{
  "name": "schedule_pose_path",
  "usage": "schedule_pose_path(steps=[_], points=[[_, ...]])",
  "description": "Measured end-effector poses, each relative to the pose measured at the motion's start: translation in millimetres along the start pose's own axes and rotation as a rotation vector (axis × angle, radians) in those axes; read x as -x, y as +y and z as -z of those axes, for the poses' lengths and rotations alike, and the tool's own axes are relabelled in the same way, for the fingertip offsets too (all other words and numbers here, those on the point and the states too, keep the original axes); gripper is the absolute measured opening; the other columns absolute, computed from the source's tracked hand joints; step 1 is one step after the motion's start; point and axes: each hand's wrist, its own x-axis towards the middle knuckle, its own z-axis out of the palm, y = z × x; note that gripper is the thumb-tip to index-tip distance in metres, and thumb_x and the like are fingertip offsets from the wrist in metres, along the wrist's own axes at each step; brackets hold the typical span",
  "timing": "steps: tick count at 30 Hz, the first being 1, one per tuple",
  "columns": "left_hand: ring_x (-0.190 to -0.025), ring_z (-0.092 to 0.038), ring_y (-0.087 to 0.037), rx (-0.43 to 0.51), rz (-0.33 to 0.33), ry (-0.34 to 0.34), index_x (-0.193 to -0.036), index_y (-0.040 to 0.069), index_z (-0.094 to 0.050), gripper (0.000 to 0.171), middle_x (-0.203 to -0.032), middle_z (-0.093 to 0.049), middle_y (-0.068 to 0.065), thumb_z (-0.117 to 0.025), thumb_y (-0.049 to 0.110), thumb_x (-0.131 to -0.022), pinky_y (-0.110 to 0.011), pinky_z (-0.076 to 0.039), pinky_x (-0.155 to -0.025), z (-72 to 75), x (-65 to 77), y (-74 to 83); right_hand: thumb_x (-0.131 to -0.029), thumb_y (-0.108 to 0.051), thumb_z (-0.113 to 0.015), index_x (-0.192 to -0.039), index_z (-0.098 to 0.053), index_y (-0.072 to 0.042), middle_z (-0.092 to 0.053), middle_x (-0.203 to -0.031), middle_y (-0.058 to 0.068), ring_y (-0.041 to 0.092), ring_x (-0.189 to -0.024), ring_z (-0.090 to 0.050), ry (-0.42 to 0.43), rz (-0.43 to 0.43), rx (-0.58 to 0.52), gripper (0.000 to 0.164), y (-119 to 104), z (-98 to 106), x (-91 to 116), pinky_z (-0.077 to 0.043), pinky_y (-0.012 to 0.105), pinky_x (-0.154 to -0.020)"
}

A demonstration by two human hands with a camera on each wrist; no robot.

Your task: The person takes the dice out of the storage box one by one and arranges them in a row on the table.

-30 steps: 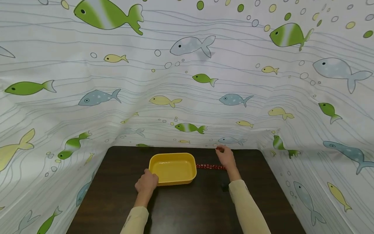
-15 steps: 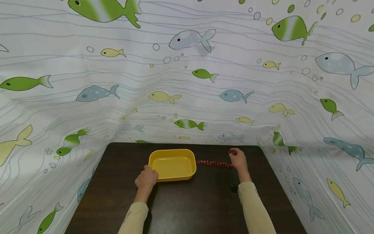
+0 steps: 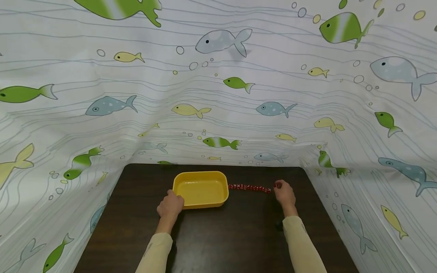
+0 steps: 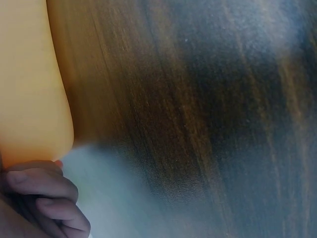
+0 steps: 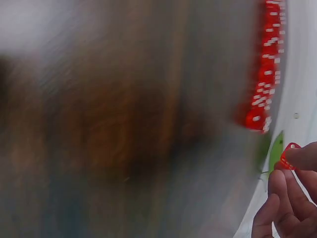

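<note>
My left hand (image 3: 170, 206) grips the near left corner of a yellow plastic tub (image 3: 205, 206), its fingers curled against the wall in the left wrist view. A line of red dice (image 3: 248, 187) with white pips runs rightward from the tub's right side. Just past the right end of that line, my right hand (image 3: 285, 195) pinches a single red die (image 5: 286, 161) between thumb and fingers. In the right wrist view this die is apart from the last one in the row. The tub's inside shows only its yellow floor.
Everything stands on a dark wooden table (image 3: 218, 242). A white fish-print sheet (image 3: 239, 125) rises behind the table's far edge and along both sides.
My right hand has moved rightward and slightly nearer, from above the row to beyond its right end, with a die pinched. The row looks longer. My left hand stays on the tub.
</note>
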Motion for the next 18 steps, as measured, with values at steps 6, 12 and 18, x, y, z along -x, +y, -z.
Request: schedule_pose_path(steps=[6, 12, 18], points=[[-0.057, -0.053, -0.031, -0.007, 0.016, -0.005, -0.116, -0.003, -0.044, 0.037, -0.073, -0.053, -0.015, -0.039, 0.028, -0.096, -0.043, -0.038, -0.053, -0.2, -4.2, 1.6, -0.098, -0.023, -0.056, -0.129, -0.060, -0.012, -0.061, -0.125, 0.015, 0.029, -0.089, -0.062, -0.059, -0.030, 0.041, 0.033, 1.9, -0.8, 0.4, -0.046, 0.045, -0.068], [-0.061, -0.054, -0.031, -0.019, 0.040, -0.021, -0.119, -0.003, -0.044, 0.039, -0.076, -0.055, -0.016, -0.040, 0.029, -0.096, -0.045, -0.040, -0.056, -2.3, -4.6, 3.0, -0.097, -0.020, -0.057, -0.128, -0.061, -0.009, -0.062, -0.124, 0.018, 0.032, -0.091, -0.062, -0.075, -0.037, 0.050, 0.033, 1.5, -3.1, 1.1, -0.047, 0.049, -0.069], [-0.060, -0.054, -0.032, -0.013, 0.036, -0.021, -0.120, -0.003, -0.044, 0.040, -0.076, -0.054, -0.016, -0.041, 0.029, -0.096, -0.045, -0.040, -0.056, -0.6, -3.0, 2.8, -0.097, -0.018, -0.056, -0.127, -0.061, -0.008, -0.061, -0.124, 0.019, 0.032, -0.090, -0.061, -0.092, -0.039, 0.054, 0.032, 3.1, -6.8, -0.7, -0.046, 0.048, -0.069]])
